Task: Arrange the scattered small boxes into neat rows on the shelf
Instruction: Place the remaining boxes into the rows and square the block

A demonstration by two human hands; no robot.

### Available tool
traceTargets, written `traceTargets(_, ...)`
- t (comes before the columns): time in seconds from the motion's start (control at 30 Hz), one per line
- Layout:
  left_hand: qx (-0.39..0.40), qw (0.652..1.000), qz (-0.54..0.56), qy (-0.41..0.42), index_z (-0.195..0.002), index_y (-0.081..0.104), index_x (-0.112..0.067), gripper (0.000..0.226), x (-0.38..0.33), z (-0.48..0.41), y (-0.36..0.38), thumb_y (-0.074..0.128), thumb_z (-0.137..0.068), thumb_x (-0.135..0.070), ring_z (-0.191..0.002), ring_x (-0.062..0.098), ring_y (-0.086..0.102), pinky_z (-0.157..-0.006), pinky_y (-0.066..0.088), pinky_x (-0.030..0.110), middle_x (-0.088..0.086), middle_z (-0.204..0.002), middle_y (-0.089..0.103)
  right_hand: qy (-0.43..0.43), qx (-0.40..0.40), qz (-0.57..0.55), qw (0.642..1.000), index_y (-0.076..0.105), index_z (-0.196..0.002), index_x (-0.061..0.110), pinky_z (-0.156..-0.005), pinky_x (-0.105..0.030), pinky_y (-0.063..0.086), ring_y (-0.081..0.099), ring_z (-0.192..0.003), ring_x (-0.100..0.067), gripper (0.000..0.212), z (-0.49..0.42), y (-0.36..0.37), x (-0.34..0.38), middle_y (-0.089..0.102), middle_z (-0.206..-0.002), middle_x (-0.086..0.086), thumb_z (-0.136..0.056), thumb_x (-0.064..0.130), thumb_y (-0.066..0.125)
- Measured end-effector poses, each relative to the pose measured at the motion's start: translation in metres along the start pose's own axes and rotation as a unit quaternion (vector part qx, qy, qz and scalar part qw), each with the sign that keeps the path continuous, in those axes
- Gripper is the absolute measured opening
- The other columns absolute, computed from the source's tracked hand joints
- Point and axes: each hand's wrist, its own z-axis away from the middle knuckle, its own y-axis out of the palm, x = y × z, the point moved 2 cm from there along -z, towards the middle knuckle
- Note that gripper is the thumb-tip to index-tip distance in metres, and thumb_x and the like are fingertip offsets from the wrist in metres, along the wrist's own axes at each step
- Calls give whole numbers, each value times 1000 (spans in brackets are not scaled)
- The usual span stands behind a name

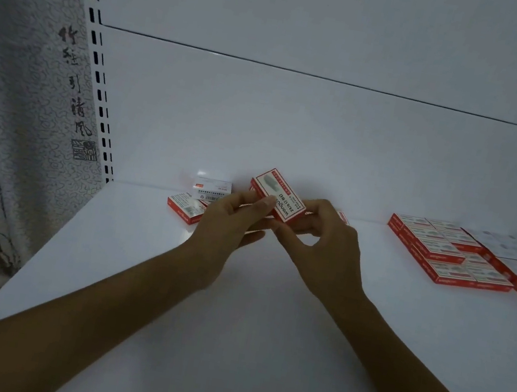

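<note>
hovering at the centre of the frame, a small box (279, 196), red-edged with a white printed face and dark lettering, sits tilted between both hands above the shelf (228, 327). the left hand (229, 221) pinches its near left edge with thumb and curled fingers, and the right hand (328, 241) grips its lower right end, fingers bent round it. on the white shelf, two loose boxes (185, 207) lie askew left of centre near the back wall, while neat rows (440, 248) of matching boxes fill the right side.
</note>
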Motion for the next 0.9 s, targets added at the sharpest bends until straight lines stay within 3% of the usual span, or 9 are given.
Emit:
traceTargets(0.13, 17, 1000, 3, -5, -117, 56, -17, 28, -8, 4, 19, 58, -89, -20, -96, 18, 68, -77, 57, 28, 3, -109, 68, -28, 4, 81, 996, 56, -100, 22, -67, -24, 54, 64, -72, -5, 61, -3, -17, 7, 70, -94, 10, -65, 71, 46)
traceTargets(0.3, 45, 996, -72, 34, -120, 52, -23, 26, -22, 9, 39, 50, -94, -19, -90, 16, 69, -79, 57, 32, 1, -106, 67, -76, 61, 139, 986, 55, -109, 22, -67, -23, 53, 66, -71, -12, 69, -17, -52, 3, 71, -96, 6, -63, 72, 49)
traceTargets(0.4, 77, 983, -145, 82, -129, 46, -26, 33, -31, 12, 55, 46, -96, -23, -89, 17, 68, -80, 57, 34, 0, -107, 65, -77, 87, 118, 986, 49, -118, 26, -62, -17, 49, 64, -68, -10, 78, -27, -80, -6, 69, -94, 8, -57, 75, 50)
traceTargets(0.47, 79, 970, -194, 124, -130, 44, -26, 33, -35, 10, 67, 43, -97, -25, -79, 10, 67, -74, 57, 28, -2, -99, 66, -68, 87, 96, 989, 47, -119, 30, -62, -20, 51, 64, -68, -8, 82, -31, -98, -15, 68, -92, 11, -54, 80, 49)
traceTargets(0.57, 70, 953, -250, 154, -114, 44, -21, 20, -38, 6, 87, 43, -95, -27, -65, 4, 64, -67, 56, 23, -2, -87, 67, -28, 103, 17, 994, 45, -123, 31, -67, -27, 56, 66, -73, -7, 80, -36, -124, -34, 68, -95, 11, -57, 75, 54)
traceTargets(0.7, 74, 933, -298, 188, -101, 52, -28, 17, -32, 1, 115, 42, -91, -36, -69, 12, 65, -70, 58, 36, -2, -87, 69, -15, 143, -47, 989, 40, -131, 36, -66, -19, 55, 66, -77, -5, 73, -40, -148, -60, 62, -101, 17, -66, 63, 59)
traceTargets(0.77, 66, 923, -311, 216, -102, 56, -31, 18, -30, -1, 128, 40, -94, -36, -74, 17, 65, -69, 58, 39, -3, -89, 68, -27, 168, -68, 983, 35, -135, 40, -70, -22, 56, 66, -82, -8, 76, -37, -156, -70, 59, -103, 21, -66, 62, 59)
traceTargets(0.9, 54, 908, -326, 258, -101, 62, -33, 31, -28, -4, 149, 32, -95, -41, -78, 12, 64, -62, 54, 23, -9, -88, 66, -52, 180, -93, 978, 32, -132, 46, -73, -23, 56, 66, -82, -3, 66, -29, -168, -84, 60, -101, 24, -71, 55, 56)
